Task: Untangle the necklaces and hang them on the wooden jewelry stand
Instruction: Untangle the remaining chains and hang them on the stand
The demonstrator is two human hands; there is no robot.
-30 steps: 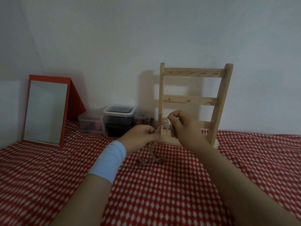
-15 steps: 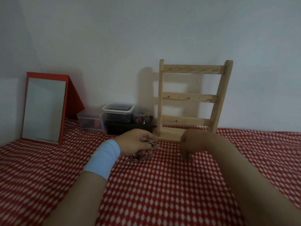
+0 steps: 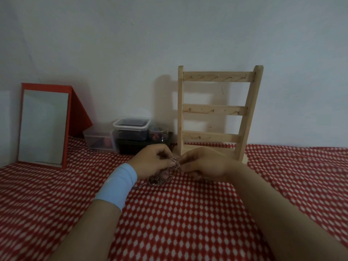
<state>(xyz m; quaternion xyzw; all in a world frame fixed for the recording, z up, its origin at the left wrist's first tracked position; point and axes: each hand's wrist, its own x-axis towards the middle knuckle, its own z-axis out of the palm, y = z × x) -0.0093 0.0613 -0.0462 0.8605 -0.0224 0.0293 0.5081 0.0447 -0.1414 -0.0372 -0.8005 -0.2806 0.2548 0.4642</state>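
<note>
The left hand [image 3: 152, 161] pinches the tangled necklaces [image 3: 163, 174] low over the checked cloth [image 3: 178, 213]. At its 3 o'clock, the right hand [image 3: 203, 164] curls its fingers onto the same clump. Untangling seems under way, and the wooden jewelry stand [image 3: 216, 110] at 1 o'clock carries nothing. The next move likely calls for teasing one chain loose.

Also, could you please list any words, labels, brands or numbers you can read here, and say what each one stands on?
No text can be read anywhere in this picture.
The wooden jewelry stand is bare wood with small hooks, no print.
The red-framed mirror shows no lettering.
The plastic containers show no label.
The light blue wristband looks plain; the picture is too dim to tell more.
</note>
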